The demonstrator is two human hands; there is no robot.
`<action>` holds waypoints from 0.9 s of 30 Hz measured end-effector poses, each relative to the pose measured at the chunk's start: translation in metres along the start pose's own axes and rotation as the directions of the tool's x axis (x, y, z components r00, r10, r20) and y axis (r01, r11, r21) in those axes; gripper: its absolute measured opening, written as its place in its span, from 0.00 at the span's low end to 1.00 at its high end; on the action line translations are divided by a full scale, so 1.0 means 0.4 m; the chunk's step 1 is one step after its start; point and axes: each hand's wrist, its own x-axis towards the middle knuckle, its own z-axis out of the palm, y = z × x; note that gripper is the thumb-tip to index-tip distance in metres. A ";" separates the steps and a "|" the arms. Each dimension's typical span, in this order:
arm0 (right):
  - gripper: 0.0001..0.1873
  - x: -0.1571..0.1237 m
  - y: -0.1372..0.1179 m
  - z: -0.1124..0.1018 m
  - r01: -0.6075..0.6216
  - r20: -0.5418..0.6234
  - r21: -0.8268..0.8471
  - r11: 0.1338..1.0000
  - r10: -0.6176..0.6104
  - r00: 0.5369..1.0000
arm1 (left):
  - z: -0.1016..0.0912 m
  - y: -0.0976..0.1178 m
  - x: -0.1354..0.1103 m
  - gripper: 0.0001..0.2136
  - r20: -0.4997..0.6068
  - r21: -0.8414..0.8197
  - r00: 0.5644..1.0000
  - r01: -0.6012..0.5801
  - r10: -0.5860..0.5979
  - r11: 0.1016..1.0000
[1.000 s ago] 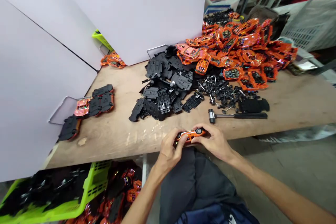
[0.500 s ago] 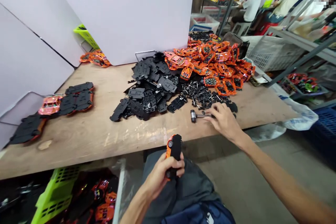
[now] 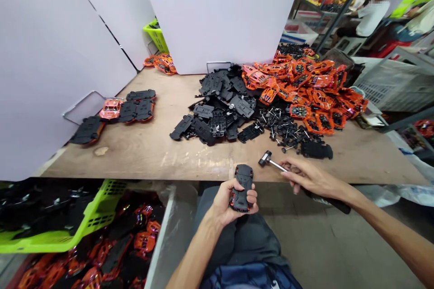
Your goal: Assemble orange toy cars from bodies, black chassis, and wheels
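Note:
My left hand [image 3: 228, 201] is closed round a toy car [image 3: 243, 187], its black underside turned up and orange showing at the edges. It is held over my lap, just off the table's front edge. My right hand [image 3: 301, 174] grips a small hammer [image 3: 276, 165] by its shaft; the black and silver head points left, towards the car, and the dark handle end sticks out below my wrist. Beyond the hands lie a heap of black car bases [image 3: 217, 113], a scatter of wheel axles [image 3: 285, 126] and a pile of orange car shells [image 3: 308, 86].
Several assembled cars [image 3: 135, 110] lie at the left of the wooden table [image 3: 162, 158]. Under it stands a green basket [image 3: 98, 203] of black parts above a bin with orange cars. White panels [image 3: 220, 13] rise behind. A person [image 3: 375, 13] sits at the far right.
My right hand has lifted the hammer off the table and drawn it nearer the car. My left hand has turned the car so its underside faces up. The view has swung left.

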 end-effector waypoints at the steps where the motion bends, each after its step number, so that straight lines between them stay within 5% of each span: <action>1: 0.16 0.002 -0.022 0.006 0.021 -0.062 -0.001 1.000 -0.021 0.998 | 0.002 0.001 -0.001 0.15 0.003 -0.011 1.000 0.014 -0.014 1.000; 4: 0.19 0.012 -0.069 0.044 0.150 -0.346 -0.165 0.975 -0.199 0.917 | 0.005 0.006 0.000 0.15 0.000 -0.022 0.999 0.039 -0.039 0.999; 6: 0.25 0.021 -0.077 0.073 0.237 -0.384 -0.280 0.930 -0.335 0.861 | 0.004 0.010 0.000 0.16 -0.003 -0.025 0.999 0.046 -0.046 0.999; 10: 0.38 0.031 -0.058 0.100 0.350 -0.108 -0.393 0.850 -0.421 0.901 | 0.002 0.015 -0.003 0.16 0.008 -0.047 0.998 0.070 -0.069 0.996; 14: 0.37 0.012 -0.049 0.096 0.288 -0.224 -0.357 0.889 -0.381 0.897 | 0.001 0.019 -0.006 0.17 0.009 -0.057 0.997 0.080 -0.080 0.995; 18: 0.34 0.003 -0.052 0.100 0.286 -0.128 -0.352 0.891 -0.348 0.929 | 0.002 0.024 -0.006 0.18 -0.009 -0.081 0.995 0.100 -0.101 0.992; 22: 0.30 0.048 -0.051 0.119 0.191 -0.341 -0.253 0.949 -0.272 0.900 | 0.006 0.029 -0.007 0.18 -0.026 -0.087 0.993 0.115 -0.118 0.990; 25: 0.30 0.081 -0.040 0.134 0.252 -0.227 -0.247 0.936 -0.308 0.924 | 0.012 0.031 -0.011 0.17 -0.035 -0.093 0.992 0.117 -0.121 0.989; 27: 0.30 0.080 -0.028 0.137 0.220 -0.266 -0.237 0.946 -0.280 0.922 | 0.015 0.031 -0.013 0.17 -0.042 -0.096 0.991 0.119 -0.124 0.988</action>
